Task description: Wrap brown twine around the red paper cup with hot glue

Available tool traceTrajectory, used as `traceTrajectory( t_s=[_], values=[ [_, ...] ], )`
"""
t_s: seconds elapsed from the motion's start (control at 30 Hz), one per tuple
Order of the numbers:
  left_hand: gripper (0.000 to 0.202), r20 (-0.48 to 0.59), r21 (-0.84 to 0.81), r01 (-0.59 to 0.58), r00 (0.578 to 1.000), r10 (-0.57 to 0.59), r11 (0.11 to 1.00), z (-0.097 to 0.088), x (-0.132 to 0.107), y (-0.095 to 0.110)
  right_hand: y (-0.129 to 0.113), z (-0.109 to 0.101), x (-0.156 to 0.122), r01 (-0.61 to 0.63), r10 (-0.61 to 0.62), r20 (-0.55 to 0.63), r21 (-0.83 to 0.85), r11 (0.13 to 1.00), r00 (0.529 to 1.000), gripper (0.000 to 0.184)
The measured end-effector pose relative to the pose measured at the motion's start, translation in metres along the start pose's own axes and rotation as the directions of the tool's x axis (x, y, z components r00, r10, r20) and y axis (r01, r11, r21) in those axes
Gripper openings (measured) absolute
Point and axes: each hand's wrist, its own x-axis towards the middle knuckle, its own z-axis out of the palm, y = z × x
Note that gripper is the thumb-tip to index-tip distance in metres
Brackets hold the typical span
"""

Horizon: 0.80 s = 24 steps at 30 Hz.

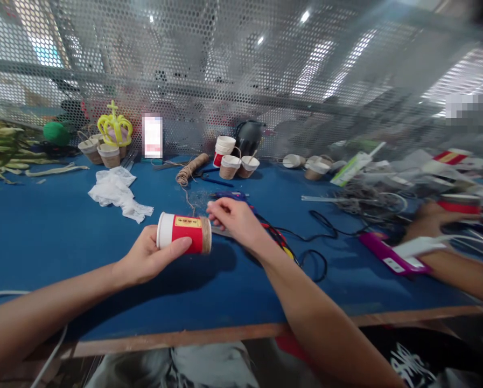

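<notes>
A white paper cup point(165, 230) with a red label lies sideways in my left hand point(144, 256), thumb across the label. Brown twine is wound in a band point(206, 235) around the cup's base end. My right hand point(235, 218) is beside that end, its thumb and fingers pinched together; what they hold is too small to make out. From a twine roll point(191, 168) on the table, a loose strand runs down toward the cup. Below my right hand a metal blade point(221, 231) shows partly, and a blue glue gun point(229, 195) lies just behind it.
Twine-wrapped cups point(230, 166), a dark jug point(249, 137) and a yellow crown-shaped piece point(115, 129) stand along the mesh wall. A white cloth point(118, 191) lies left. Black cables point(322, 231) and a purple power strip point(390, 256) lie right, near another person's hand point(425, 218).
</notes>
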Motion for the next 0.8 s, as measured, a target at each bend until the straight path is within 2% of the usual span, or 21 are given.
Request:
traceTrajectory(
  t_s=[0.03, 0.17, 0.27, 0.33, 0.4, 0.47, 0.5, 0.6, 0.8],
  values=[
    [0.021, 0.008, 0.04, -0.027, 1.0, 0.027, 0.999, -0.001, 0.002, -0.002, -0.002, -0.004, -0.003, 0.007, -0.007, 0.013, 0.018, 1.0, 1.0, 0.025],
    [0.023, 0.087, 0.186, -0.148, 0.987, 0.134, 0.971, -0.007, 0.009, -0.009, -0.007, -0.011, -0.013, -0.003, -0.042, 0.274, 0.161, 0.987, 0.961, 0.029],
    [0.022, 0.156, 0.234, -0.215, 0.971, 0.181, 0.948, -0.01, 0.012, -0.012, -0.006, -0.009, -0.014, -0.032, -0.032, 0.295, 0.208, 0.978, 0.955, 0.021],
    [0.025, 0.144, 0.151, -0.105, 0.986, 0.084, 0.983, -0.01, 0.013, -0.011, -0.005, -0.007, -0.014, -0.015, -0.04, 0.284, 0.188, 0.982, 0.958, 0.019],
    [0.027, 0.101, -0.042, 0.105, 0.99, -0.1, 0.994, -0.01, 0.015, -0.009, -0.005, -0.006, -0.014, 0.054, -0.088, 0.286, 0.126, 0.991, 0.954, 0.018],
    [0.029, 0.081, -0.296, 0.269, 0.963, -0.257, 0.916, -0.011, 0.018, -0.008, -0.006, -0.004, -0.015, 0.137, -0.149, 0.309, 0.059, 0.989, 0.939, 0.018],
    [0.031, 0.104, -0.383, 0.328, 0.944, -0.312, 0.864, -0.011, 0.02, -0.007, -0.006, -0.003, -0.016, 0.172, -0.172, 0.328, 0.029, 0.985, 0.929, 0.017],
    [0.032, 0.139, -0.492, 0.414, 0.906, -0.4, 0.766, -0.013, 0.023, -0.007, -0.006, 0.0, -0.018, 0.235, -0.208, 0.377, -0.026, 0.972, 0.902, 0.015],
    [0.029, 0.077, -0.48, 0.457, 0.873, -0.482, 0.749, -0.013, 0.024, -0.01, -0.002, 0.006, -0.017, 0.257, -0.202, 0.445, -0.065, 0.964, 0.872, 0.013]
  ],
)
